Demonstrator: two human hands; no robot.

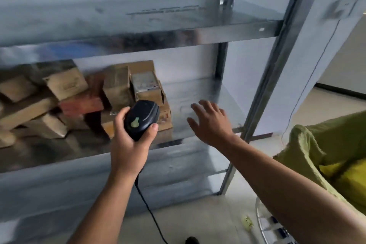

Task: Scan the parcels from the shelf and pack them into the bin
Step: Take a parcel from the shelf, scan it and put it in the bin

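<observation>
Cable (148, 210): it hangs slack from the scanner's base to the floor, so it doesn't look likely to limit your reach
Bin (301, 136): lined with a green sack, it stands by your right elbow near the shelf's end, probably so a scanned parcel needs only a short swing; I can't tell what is inside
Left hand (128, 144): you have it wrapped round the scanner's handle, thumb on one side and fingers on the other
Scanner (141, 119): held up with its nose towards the parcels, just in front of the pile, ready to read a label
Right hand (212, 123): fingers straight and spread, holding nothing, over bare metal right of the pile; I judge you keep it free to fetch the next parcel
Parcels (118, 87): brown cartons and a reddish one, heaped loosely on the middle tier, none lifted yet
Shelf (198, 93): steel, with the pile towards its left
</observation>
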